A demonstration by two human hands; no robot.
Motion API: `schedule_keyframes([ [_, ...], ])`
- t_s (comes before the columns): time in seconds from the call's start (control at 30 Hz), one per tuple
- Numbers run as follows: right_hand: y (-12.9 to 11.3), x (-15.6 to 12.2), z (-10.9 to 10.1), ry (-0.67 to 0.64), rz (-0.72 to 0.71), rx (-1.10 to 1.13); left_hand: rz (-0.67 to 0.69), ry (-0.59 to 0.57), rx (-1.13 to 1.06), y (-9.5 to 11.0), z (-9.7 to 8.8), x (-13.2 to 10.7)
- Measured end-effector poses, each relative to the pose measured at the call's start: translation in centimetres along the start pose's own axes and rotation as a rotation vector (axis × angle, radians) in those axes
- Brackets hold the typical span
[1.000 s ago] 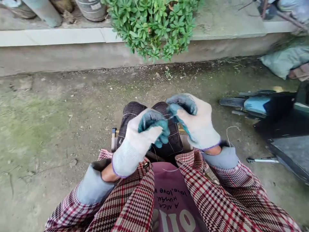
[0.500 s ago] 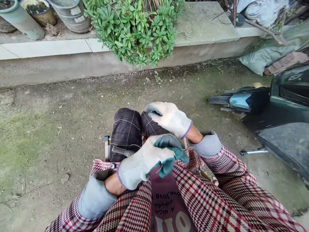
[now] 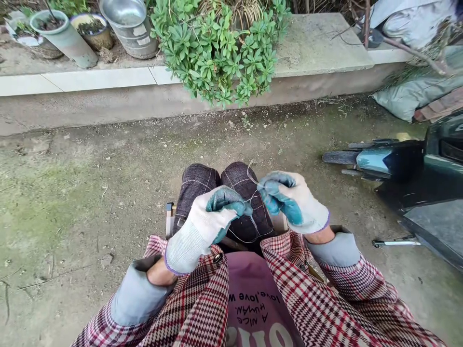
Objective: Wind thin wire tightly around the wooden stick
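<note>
My left hand (image 3: 206,217), in a white knit glove with a green coated palm, is closed with thumb and fingers pinched together above my lap. My right hand (image 3: 300,197), gloved the same way, is closed too, a little farther right and slightly higher. A thin pale strand (image 3: 252,197) runs across the small gap between the fingertips. Part of it curls up beside my right fingers, and another part hangs in a curve below. I cannot tell whether it is wire or thread. Dark checked trousers (image 3: 198,180) cover my knees just beyond the hands.
A low ledge (image 3: 104,79) crosses ahead, bearing a leafy bush (image 3: 224,53), a metal bucket (image 3: 130,31) and potted plants. At right stands a dark vehicle (image 3: 434,193) with a small wheel (image 3: 340,157). Sacks (image 3: 408,99) lie at the far right, on bare ground.
My right hand has moved right and down from above the knee, turning its fingers toward the left hand. My left hand has shifted left. The strand now shows between them. The view has shifted slightly.
</note>
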State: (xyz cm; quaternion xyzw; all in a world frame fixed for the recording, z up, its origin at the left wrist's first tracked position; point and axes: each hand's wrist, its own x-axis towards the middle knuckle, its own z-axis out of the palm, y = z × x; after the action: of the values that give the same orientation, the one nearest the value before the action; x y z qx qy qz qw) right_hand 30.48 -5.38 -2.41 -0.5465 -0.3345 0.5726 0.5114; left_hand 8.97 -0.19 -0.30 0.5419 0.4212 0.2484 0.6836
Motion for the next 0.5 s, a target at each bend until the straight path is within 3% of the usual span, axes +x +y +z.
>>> schedule_keyframes([
  [0.13,-0.7,-0.1,-0.4,0.167,-0.093,-0.121,-0.045,0.068,-0.05,-0.2,-1.5,-0.5],
  [0.27,0.0,-0.6,-0.2,0.101,-0.098,-0.199,-0.033,0.236,-0.127,0.6,-2.7,0.4],
  [0.33,0.5,-0.7,0.5,0.053,-0.136,-0.284,-0.034,0.226,-0.154,1.1,-2.5,1.1],
  [0.5,1.1,-0.8,2.8,-0.073,-0.427,-0.711,-0.101,0.107,-0.228,1.4,-1.1,2.3],
])
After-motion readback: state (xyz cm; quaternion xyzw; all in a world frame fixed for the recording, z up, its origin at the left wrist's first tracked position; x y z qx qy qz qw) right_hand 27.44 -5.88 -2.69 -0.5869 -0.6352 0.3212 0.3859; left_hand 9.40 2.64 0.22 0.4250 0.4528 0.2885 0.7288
